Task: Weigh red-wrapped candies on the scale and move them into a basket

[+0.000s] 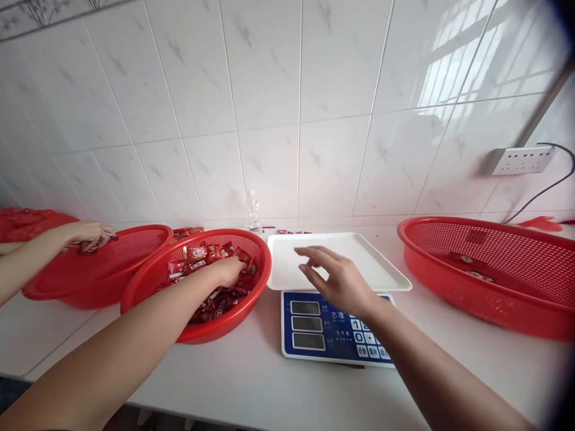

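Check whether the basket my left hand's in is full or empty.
Partly full: red packets lie inside the red basket, below its rim.

Left hand (228,271), right hand (344,281) bare; 2 bare forearms (139,341), tapering; slim fingers (312,253)

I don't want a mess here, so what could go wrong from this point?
Wrapped packets could spill over the rim of the red basket if the left hand lifts too many. The right hand hovers over the white tray; dropping carelessly, it might jolt the scale or brush its keypad.
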Available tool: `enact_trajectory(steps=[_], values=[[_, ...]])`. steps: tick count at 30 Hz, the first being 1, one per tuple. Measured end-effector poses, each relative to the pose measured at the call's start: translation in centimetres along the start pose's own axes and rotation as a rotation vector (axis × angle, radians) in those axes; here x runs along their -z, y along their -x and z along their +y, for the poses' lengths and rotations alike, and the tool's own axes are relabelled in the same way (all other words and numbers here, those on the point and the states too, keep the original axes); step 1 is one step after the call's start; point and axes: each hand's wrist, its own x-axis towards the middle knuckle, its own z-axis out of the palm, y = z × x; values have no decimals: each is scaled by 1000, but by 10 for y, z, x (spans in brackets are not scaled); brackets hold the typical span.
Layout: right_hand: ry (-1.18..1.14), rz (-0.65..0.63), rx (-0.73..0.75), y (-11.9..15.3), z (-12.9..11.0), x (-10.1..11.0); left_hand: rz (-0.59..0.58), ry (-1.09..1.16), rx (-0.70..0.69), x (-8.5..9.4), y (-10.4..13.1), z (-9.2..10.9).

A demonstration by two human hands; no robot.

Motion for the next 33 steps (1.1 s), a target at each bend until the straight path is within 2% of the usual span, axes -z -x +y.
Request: enact_trajectory(steps=[4,7,10,13,16,18,21,26,29,33], values=[[-36,138,-133,23,15,-11,39,-29,-40,27,19,-18],[-54,205,-145,30,19,-9,179,34,105,43,30,-27],[-71,239,-157,35,20,-6,255,58,266,54,39,-24],[-78,254,-172,37,20,-4,306,126,309,63,44,-9],[-77,243,-173,38,22,-4,336,348,257,67,44,11],[-80,234,-175,37,22,-4,315,493,193,67,40,27],[-84,230,-186,37,23,-3,227,598,93,63,26,57],[-80,227,-207,37,25,-2,60,649,-43,47,3,104],[-73,224,-224,36,27,0,24,599,-105,39,-5,113],[-60,242,-244,34,27,1,89,514,-207,39,-7,102]])
